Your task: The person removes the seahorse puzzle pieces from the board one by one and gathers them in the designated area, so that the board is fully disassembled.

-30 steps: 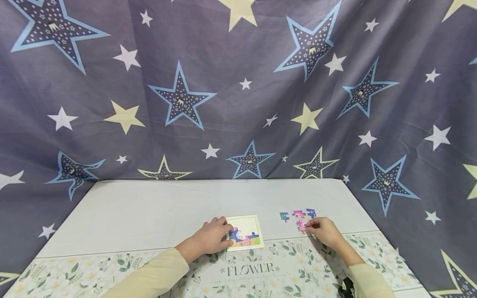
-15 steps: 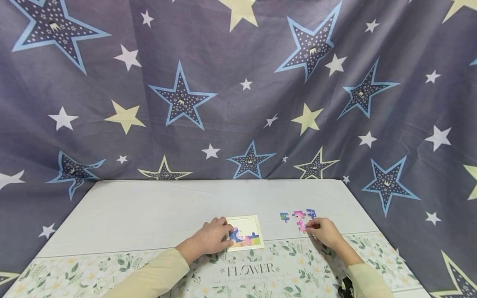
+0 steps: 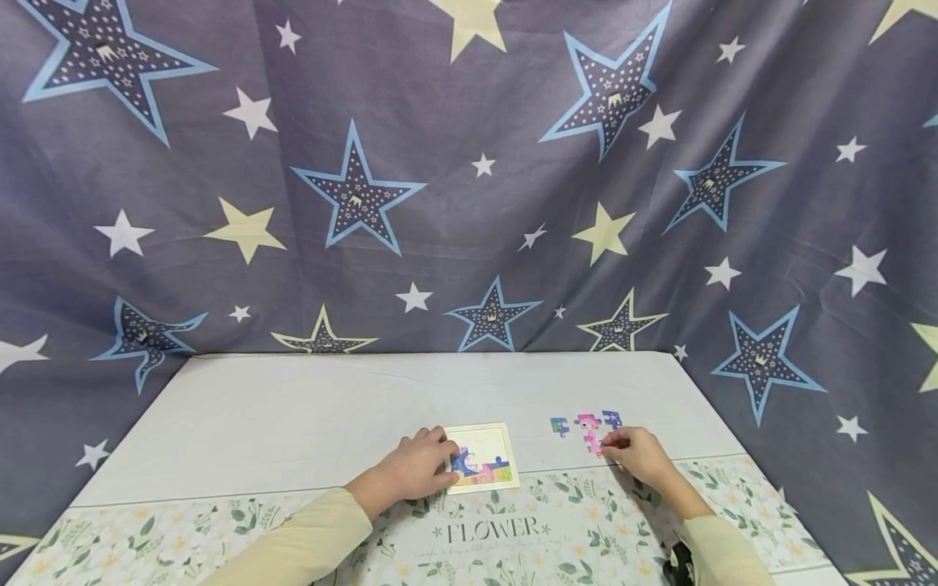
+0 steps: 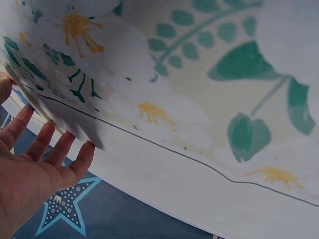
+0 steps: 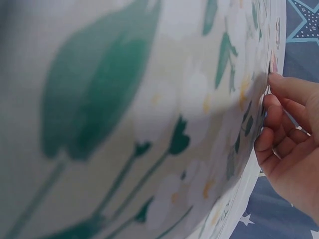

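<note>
My left hand (image 3: pixel 418 462) grips the left side of a pale puzzle tray (image 3: pixel 478 427), its fingertips along the rim in the left wrist view. Joined puzzle pieces (image 3: pixel 484 470) fill the lower part of the tray; bare backing shows above them. To the right, the thumb and index finger of my right hand (image 3: pixel 639 454) pinch the right edge of a pink puzzle piece (image 3: pixel 592 443), low over the table. Just behind it lies another pink piece (image 3: pixel 588 421), flanked by a green-and-blue piece (image 3: pixel 559 426) and a dark blue piece (image 3: pixel 611 418).
The white table (image 3: pixel 315 415) carries a floral cloth band (image 3: pixel 557 537) lettered FLOWER along its front. A grey curtain (image 3: pixel 410 98) patterned with stars hangs directly behind the far table edge.
</note>
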Tool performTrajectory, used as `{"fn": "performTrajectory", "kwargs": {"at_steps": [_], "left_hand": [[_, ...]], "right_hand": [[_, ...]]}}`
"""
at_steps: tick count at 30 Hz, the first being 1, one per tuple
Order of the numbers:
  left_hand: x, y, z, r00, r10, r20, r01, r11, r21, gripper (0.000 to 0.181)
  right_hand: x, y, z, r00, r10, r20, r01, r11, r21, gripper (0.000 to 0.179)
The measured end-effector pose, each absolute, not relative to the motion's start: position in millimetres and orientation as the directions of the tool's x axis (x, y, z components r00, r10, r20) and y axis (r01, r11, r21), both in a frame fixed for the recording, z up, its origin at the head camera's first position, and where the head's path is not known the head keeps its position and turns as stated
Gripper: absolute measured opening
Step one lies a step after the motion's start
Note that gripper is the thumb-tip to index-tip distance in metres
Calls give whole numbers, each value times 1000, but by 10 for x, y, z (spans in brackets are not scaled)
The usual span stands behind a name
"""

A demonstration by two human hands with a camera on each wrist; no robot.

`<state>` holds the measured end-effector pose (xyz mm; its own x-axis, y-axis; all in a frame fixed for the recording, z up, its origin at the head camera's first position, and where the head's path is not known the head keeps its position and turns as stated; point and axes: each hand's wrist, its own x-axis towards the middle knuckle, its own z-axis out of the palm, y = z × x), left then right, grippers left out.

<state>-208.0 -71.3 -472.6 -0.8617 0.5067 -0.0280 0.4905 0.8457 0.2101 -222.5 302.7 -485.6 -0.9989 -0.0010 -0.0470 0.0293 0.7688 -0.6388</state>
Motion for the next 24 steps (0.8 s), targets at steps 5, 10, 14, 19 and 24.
{"fn": "performTrajectory", "kwargs": {"at_steps": [5,10,14,19,24], "left_hand": [[-2073,-714,-4718,-863,505,-27,488,846,214,39],[-2068,-716,-4711,-862,506,-26,489,844,218,38],[-2069,-719,-4711,-863,505,-33,487,846,218,39],[-2077,-723,-4715,-861,508,-37,491,847,202,41],[-2084,-736,-4727,-857,514,-36,497,844,202,41]], "right_hand": [[-2227,3021,-4852,-999,1,-44,29,773,-634,11],[-2230,3019,-4853,-999,0,-45,29,777,-629,12],[-2235,3023,-4853,-999,2,-50,32,782,-622,12],[-2242,3023,-4828,-998,4,-59,41,780,-624,13],[-2247,3008,-4783,-999,-16,-36,11,771,-637,14]]}}
